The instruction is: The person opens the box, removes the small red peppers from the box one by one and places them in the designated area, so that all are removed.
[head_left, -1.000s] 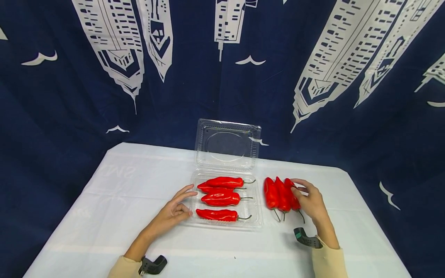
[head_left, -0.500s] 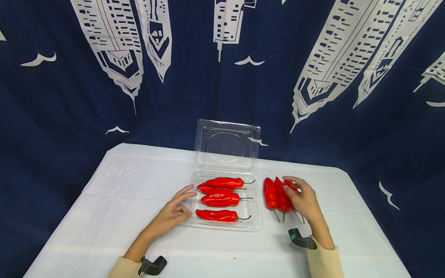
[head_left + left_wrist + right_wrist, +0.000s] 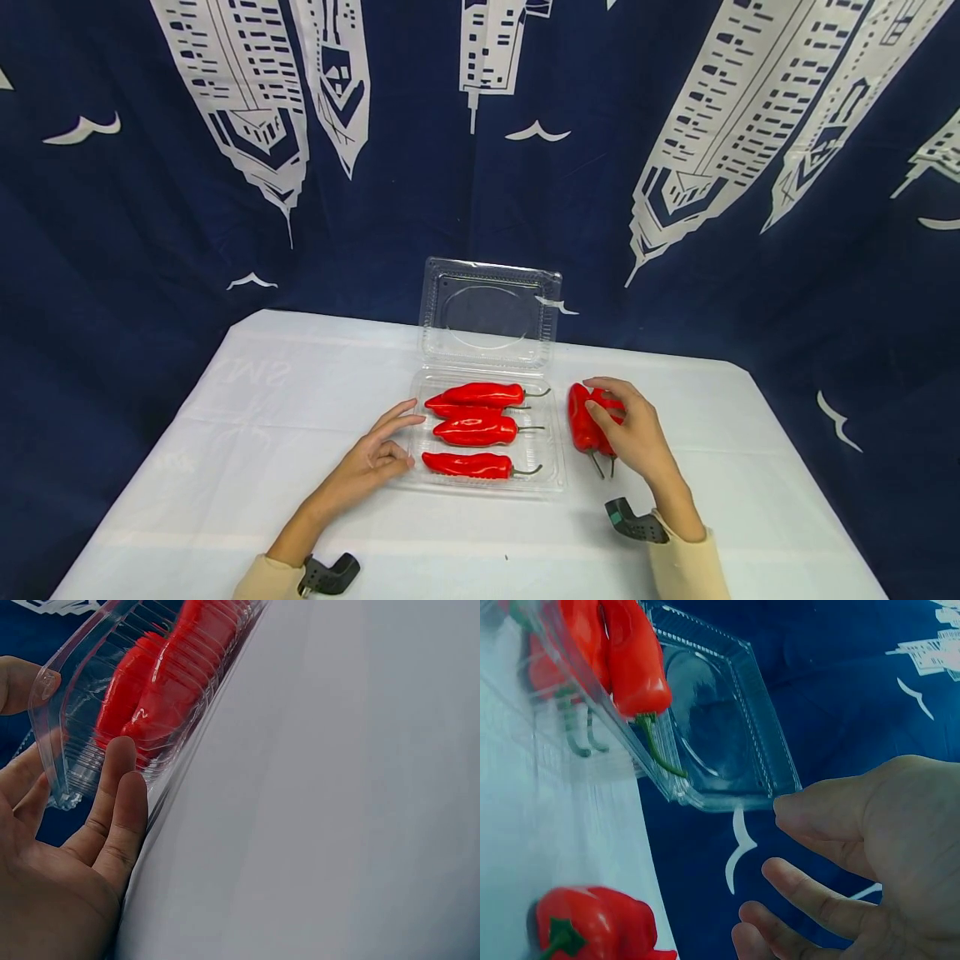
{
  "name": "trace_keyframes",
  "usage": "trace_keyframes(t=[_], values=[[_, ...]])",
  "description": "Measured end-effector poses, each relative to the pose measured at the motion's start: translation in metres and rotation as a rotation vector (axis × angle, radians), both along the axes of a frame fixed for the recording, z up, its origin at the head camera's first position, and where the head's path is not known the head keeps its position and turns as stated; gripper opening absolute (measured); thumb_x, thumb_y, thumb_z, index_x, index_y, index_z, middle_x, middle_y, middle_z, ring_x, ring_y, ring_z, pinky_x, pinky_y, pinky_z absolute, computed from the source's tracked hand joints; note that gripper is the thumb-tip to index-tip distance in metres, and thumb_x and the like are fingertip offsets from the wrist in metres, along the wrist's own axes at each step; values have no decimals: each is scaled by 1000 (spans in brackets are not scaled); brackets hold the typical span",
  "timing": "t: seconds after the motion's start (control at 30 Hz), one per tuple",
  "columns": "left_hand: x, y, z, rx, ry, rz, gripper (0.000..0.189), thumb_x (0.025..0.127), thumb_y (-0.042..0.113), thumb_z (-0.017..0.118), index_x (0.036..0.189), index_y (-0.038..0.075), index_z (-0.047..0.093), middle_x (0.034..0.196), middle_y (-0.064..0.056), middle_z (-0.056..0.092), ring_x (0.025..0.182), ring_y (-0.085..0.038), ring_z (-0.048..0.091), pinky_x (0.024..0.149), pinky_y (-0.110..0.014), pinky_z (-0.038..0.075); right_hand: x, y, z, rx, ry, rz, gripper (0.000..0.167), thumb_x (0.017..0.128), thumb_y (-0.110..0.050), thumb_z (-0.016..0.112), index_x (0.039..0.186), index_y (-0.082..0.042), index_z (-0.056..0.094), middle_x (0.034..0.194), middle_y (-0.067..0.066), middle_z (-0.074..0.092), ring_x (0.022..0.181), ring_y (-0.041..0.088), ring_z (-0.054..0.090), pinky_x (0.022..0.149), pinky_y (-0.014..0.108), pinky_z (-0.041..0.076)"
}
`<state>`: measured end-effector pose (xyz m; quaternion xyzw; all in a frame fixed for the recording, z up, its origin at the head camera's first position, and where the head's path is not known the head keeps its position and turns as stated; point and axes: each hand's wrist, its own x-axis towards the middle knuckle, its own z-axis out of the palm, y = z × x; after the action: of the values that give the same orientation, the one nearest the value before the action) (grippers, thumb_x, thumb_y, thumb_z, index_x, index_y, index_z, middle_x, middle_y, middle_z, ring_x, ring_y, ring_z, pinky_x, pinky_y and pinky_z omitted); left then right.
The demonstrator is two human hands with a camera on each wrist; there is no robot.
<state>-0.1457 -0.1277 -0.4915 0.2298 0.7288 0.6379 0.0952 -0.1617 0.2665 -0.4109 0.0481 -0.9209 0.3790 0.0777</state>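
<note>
Several red peppers lie in a clear plastic clamshell box with its lid raised; one pepper is nearest the front. My left hand rests at the box's left side, and the left wrist view shows its fairly straight fingers against the clear wall. Right of the box, more red peppers lie side by side on the table, the leftmost pepper in plain sight. Over the others hovers my right hand, partly hiding them. In the right wrist view its fingers are spread, holding nothing, with a pepper below left.
The see-through lid stands up at the back of the box. A white cloth covers the table. Behind it hangs a dark blue curtain with white building and bird prints.
My right hand has moved left, from the rightmost loose pepper to over the middle one. The left hand and the box stay where they were.
</note>
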Motion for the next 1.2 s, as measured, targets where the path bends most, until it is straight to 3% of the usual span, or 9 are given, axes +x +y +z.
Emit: trace_keyframes(t=[0.33, 0.47, 0.7, 0.97, 1.2], values=[[0, 0, 1, 2, 3, 0, 58, 94, 2, 65, 149, 7, 45, 167, -5, 18, 87, -28, 64, 75, -21, 55, 0, -13, 0, 4, 84, 76, 32, 95, -5, 65, 126, -6, 65, 133, 17, 60, 118, 41, 59, 93, 54, 55], [0, 0, 1, 7, 5, -1, 58, 94, 1, 65, 148, 6, 46, 167, -5, 18, 86, -25, 64, 74, -21, 55, 0, -19, 1, 9, 94, 95, 32, 93, -5, 68, 125, -8, 67, 132, 15, 62, 120, 38, 59, 93, 51, 55], [-1, 0, 0, 29, 6, -20, 58, 94, 0, 64, 149, 5, 44, 167, -7, 17, 86, -31, 63, 74, -20, 54, 3, -31, 1, 9, 83, 142, 33, 92, -5, 69, 125, -7, 67, 131, 14, 62, 120, 37, 59, 94, 52, 55], [-2, 0, 1, 30, 6, -23, 58, 94, 3, 65, 149, 5, 44, 167, -6, 17, 86, -31, 63, 73, -19, 54, 6, -46, -3, 3, 104, 213, 36, 88, -4, 74, 123, -9, 68, 128, 9, 65, 112, 35, 62, 90, 51, 56], [-1, -1, 0, 24, 4, -20, 58, 94, 2, 64, 149, 5, 44, 167, -6, 17, 87, -31, 64, 74, -20, 54, 10, -59, -6, -55, 87, 273, 35, 91, -8, 72, 125, -9, 67, 130, 9, 64, 115, 39, 60, 89, 52, 57]])
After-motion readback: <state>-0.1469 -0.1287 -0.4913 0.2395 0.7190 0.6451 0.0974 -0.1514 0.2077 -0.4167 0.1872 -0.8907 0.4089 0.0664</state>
